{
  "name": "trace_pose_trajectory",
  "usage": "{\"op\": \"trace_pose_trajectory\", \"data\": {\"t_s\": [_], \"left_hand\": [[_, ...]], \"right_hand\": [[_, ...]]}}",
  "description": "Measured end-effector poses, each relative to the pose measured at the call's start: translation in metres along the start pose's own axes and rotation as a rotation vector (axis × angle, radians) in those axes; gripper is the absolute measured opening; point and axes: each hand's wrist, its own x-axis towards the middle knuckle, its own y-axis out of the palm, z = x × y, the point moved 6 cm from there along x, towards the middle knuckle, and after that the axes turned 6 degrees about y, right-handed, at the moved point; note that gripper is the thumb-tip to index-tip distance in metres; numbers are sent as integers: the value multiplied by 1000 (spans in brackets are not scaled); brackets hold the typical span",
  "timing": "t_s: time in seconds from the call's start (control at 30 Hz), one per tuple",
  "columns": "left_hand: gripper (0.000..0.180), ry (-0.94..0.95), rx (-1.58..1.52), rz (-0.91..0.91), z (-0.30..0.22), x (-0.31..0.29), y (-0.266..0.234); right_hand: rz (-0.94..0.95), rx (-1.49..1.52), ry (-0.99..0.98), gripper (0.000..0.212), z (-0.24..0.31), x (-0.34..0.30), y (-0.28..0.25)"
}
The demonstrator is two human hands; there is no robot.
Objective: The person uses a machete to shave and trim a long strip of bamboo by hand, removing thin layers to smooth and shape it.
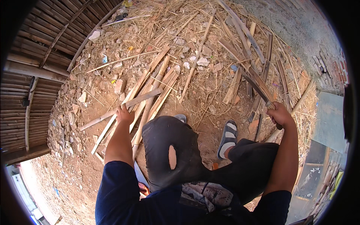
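My left hand (125, 114) is closed around a flat bamboo strip (144, 97), which slants up to the right across other bamboo pieces. Beneath it lies a loose bundle of long split bamboo (160, 73) on the dirt. Out to the right, my right hand (279, 114) grips the handle of a machete. The dark machete blade (256, 87) points up and left, over bamboo lengths on the ground. Beside my left thigh, partly hidden by my sleeve and leg, is a hand saw (141, 175) with a bluish blade and an orange-red handle.
Split bamboo pieces (233, 87) and straw litter the far ground among stones and rubble (120, 86). A bamboo slat wall (41, 41) rises at the left, a rough masonry wall (300, 33) at the far right. A pale panel (330, 120) stands at the right. My sandaled foot (227, 138) rests between.
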Motion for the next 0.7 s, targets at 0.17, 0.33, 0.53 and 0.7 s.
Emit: {"op": "trace_pose_trajectory", "data": {"t_s": [0.17,0.33,0.53,0.7], "left_hand": [[75,40,173,17,-6,40,7],[61,15,176,134,1,57,19],[57,66,236,66,-4,57,11],[50,89,321,120,4,68,25]], "right_hand": [[-32,-18,1,31,20,0,5],[-18,-34,17,34,30,5,9],[13,-87,17,49,36,12,12],[1,-124,23,52,38,12,15]]}}
